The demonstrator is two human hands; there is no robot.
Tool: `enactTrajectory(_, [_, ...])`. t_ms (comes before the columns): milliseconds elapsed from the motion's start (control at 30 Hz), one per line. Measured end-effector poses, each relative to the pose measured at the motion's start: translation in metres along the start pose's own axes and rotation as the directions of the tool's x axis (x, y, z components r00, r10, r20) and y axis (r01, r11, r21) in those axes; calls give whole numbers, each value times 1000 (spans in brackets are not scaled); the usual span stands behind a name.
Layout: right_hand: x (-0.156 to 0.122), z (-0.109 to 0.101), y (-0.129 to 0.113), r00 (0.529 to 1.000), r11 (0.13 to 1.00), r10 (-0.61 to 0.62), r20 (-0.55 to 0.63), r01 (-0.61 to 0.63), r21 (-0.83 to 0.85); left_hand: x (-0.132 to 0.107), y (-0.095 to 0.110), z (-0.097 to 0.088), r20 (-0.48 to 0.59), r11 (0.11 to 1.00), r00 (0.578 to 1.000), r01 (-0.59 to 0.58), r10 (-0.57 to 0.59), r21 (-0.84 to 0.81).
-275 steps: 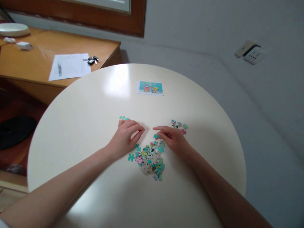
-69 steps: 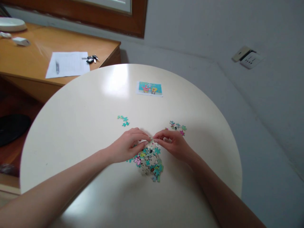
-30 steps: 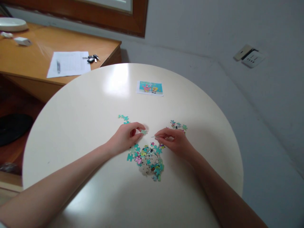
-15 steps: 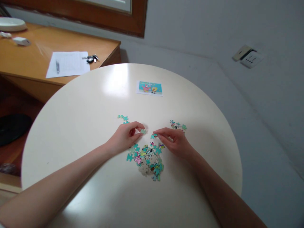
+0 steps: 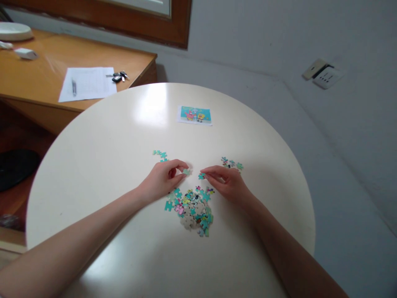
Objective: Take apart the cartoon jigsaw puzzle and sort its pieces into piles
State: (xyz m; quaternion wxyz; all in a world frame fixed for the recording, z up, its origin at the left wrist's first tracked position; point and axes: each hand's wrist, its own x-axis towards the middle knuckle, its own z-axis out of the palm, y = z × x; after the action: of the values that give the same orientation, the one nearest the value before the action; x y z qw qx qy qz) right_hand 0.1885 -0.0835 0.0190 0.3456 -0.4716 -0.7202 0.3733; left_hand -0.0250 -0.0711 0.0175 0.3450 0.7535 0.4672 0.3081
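Between thumb and fingertips, my left hand (image 5: 163,178) pinches a pale green jigsaw puzzle piece (image 5: 186,171). My right hand (image 5: 228,182) faces it across a small gap and pinches a teal jigsaw puzzle piece (image 5: 202,176). The two pieces are apart. Below both hands lies a heap of loose puzzle pieces (image 5: 194,211), some face up in teal, pink and yellow, others showing grey backs. A short row of teal pieces (image 5: 163,155) lies beyond my left hand, partly hidden by it. A small cluster of pieces (image 5: 232,162) lies just beyond my right hand.
A printed cartoon picture (image 5: 195,115) lies toward the far side of the round white table (image 5: 102,145). Behind at left, a wooden desk (image 5: 93,47) holds a paper sheet (image 5: 88,85) and keys (image 5: 119,76). A wall socket (image 5: 327,77) is at right.
My right hand has tilted its teal piece slightly, lifting it a little. My left hand stays nearly still with its piece. The whole view has shifted very slightly.
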Motion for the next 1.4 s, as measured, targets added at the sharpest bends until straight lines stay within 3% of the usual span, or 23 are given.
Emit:
enactTrajectory(233, [2,-3,2,997,996,41,-68,-36,76,0,0,0,4,1000,1000,2,-2,5])
enactTrajectory(467, [4,-4,7,987,999,44,-154,-39,32,0,-1,0,3,1000,1000,0,0,22])
enactTrajectory(667, [5,-7,10,977,993,30,-210,-53,-101,0,0,0,5,1000,1000,5,-5,7])
enactTrajectory(1400, [6,-7,8,976,992,-18,-216,-9,-122,0,-2,1,14,999,1000,25,-25,-21])
